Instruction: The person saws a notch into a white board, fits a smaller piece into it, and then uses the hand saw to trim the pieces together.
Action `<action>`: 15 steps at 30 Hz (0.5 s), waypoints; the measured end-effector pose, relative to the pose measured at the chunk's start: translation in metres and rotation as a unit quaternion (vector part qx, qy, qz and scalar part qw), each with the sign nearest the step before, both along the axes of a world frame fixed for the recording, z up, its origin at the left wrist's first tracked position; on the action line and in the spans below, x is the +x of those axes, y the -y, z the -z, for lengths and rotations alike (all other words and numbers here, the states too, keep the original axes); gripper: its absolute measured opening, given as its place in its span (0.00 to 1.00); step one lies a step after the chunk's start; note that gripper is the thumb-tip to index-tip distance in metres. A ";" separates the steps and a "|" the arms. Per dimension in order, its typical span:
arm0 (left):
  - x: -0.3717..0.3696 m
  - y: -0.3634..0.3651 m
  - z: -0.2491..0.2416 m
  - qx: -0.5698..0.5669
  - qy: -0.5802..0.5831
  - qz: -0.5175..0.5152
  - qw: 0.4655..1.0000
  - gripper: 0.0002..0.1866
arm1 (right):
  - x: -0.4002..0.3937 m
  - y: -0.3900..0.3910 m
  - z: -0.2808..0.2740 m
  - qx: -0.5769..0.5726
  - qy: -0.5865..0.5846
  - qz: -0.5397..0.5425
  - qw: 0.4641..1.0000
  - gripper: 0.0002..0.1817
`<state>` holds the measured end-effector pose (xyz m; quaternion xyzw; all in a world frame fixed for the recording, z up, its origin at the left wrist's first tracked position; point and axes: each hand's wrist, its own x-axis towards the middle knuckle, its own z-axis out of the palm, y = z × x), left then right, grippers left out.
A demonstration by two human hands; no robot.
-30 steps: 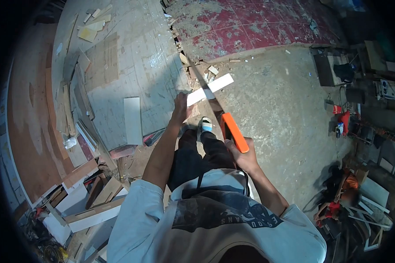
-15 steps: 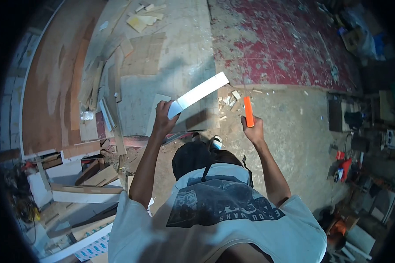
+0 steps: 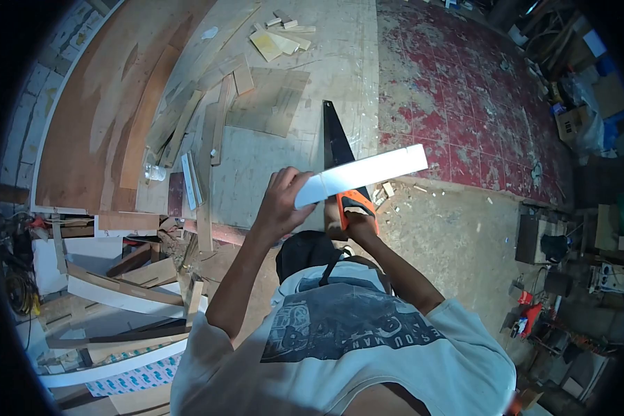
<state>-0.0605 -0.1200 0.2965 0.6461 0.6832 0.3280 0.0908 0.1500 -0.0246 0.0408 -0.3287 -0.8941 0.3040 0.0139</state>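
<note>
My left hand [image 3: 282, 202] is wrapped round the near end of a white strip [image 3: 374, 170], which points up to the right. My right hand [image 3: 360, 225] grips the orange handle [image 3: 358, 201] of a handsaw. The saw's dark blade [image 3: 336, 139] extends forward, away from me, and passes beneath the strip, which hides part of it. Whether blade and strip touch, I cannot tell. Below them lies a pale board surface [image 3: 270, 156].
Wood offcuts [image 3: 277, 43] and thin boards [image 3: 180, 121] lie on the work surface. Scrap wood [image 3: 125, 298] is heaped at the lower left. Worn red tiles [image 3: 457, 97] are at the upper right. Equipment and shelving [image 3: 555, 243] stand along the right side.
The right hand has come inward to the strip, and the saw's blade now shows. The strip has moved right and lies flatter across the view. The camera view has shifted.
</note>
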 end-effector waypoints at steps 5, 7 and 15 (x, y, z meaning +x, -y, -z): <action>-0.015 -0.010 -0.020 0.016 -0.018 0.067 0.997 0.29 | -0.045 0.024 -0.048 0.025 0.028 0.021 0.999 0.19; -0.021 -0.007 -0.030 0.006 0.028 0.075 0.997 0.30 | -0.051 0.028 0.005 0.179 -0.202 -0.030 0.962 0.21; -0.033 0.005 -0.086 0.051 0.123 0.124 0.983 0.35 | -0.070 0.021 -0.040 -0.427 -0.443 0.206 0.761 0.23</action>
